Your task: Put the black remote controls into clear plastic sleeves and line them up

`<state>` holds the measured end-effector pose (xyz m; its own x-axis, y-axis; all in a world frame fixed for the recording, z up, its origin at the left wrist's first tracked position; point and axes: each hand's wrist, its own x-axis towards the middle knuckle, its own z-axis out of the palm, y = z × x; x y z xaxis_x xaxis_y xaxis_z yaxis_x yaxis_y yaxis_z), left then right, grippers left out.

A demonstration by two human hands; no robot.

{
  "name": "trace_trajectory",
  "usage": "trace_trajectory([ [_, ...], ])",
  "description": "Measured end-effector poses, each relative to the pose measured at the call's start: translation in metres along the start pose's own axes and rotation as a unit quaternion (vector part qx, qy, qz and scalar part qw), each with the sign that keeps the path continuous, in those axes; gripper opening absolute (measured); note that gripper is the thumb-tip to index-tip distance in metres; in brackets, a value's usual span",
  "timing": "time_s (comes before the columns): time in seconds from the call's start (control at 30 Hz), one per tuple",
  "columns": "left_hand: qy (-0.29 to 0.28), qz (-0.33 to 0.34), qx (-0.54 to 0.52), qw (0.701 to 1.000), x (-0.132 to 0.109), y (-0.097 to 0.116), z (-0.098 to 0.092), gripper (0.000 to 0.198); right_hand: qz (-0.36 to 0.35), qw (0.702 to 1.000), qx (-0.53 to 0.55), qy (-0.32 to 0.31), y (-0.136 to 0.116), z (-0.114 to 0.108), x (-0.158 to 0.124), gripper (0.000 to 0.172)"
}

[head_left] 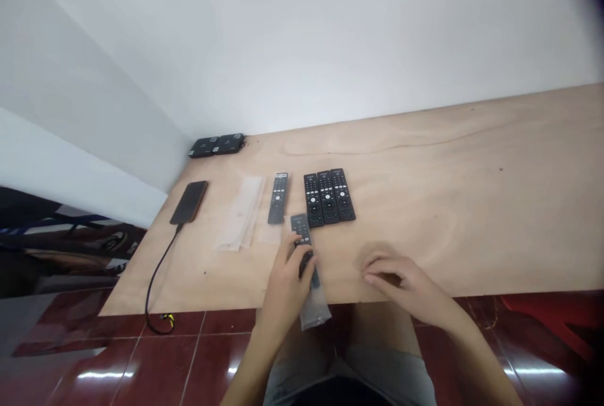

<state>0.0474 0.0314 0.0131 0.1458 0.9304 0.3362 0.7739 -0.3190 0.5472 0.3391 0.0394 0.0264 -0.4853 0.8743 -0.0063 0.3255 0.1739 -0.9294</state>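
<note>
My left hand [290, 270] grips a black remote control [299, 227] near the front edge of the table, its fingers laid across the buttons. A clear plastic sleeve [315, 310] lies round the lower end of that remote and hangs over the edge. My right hand [403, 277] hovers to the right with thumb and fingertips brought together; nothing shows between them. Just beyond the left hand, three black remotes [327, 198] lie side by side with their buttons up. Another remote [278, 198], greyer in look, rests left of them, apparently partly in plastic.
Flattened clear plastic sleeves [241, 214] lie left of the remotes. Farther left is a phone [189, 201] with a black cable [158, 267] running off the table. Two black boxes [217, 145] sit against the wall at the back of the wooden table [472, 204].
</note>
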Motion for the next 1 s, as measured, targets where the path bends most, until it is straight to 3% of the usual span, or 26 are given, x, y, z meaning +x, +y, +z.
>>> trace_trajectory([
  [0.17, 0.004, 0.056, 0.095, 0.994, 0.026, -0.025, -0.005, 0.018, -0.011, 0.995, -0.022, 0.096, 0.015, -0.004, 0.015, 0.033],
  [0.33, -0.02, 0.06, 0.154, 0.986, 0.069, -0.044, -0.003, 0.03, -0.019, 0.991, -0.049, 0.119, 0.017, 0.001, 0.016, 0.035],
  [0.57, -0.038, 0.071, 0.177, 0.981, 0.119, -0.058, 0.002, 0.033, -0.025, 0.99, -0.06, 0.124, 0.016, 0.002, 0.013, 0.031],
  [0.83, -0.078, 0.122, 0.167, 0.975, 0.13, -0.053, 0.001, 0.055, -0.034, 0.99, -0.059, 0.123, 0.016, 0.002, 0.015, 0.026],
  [1.0, -0.134, 0.171, 0.166, 0.962, 0.115, -0.042, 0.001, 0.062, -0.048, 0.989, -0.071, 0.12, 0.017, 0.004, 0.012, 0.023],
])
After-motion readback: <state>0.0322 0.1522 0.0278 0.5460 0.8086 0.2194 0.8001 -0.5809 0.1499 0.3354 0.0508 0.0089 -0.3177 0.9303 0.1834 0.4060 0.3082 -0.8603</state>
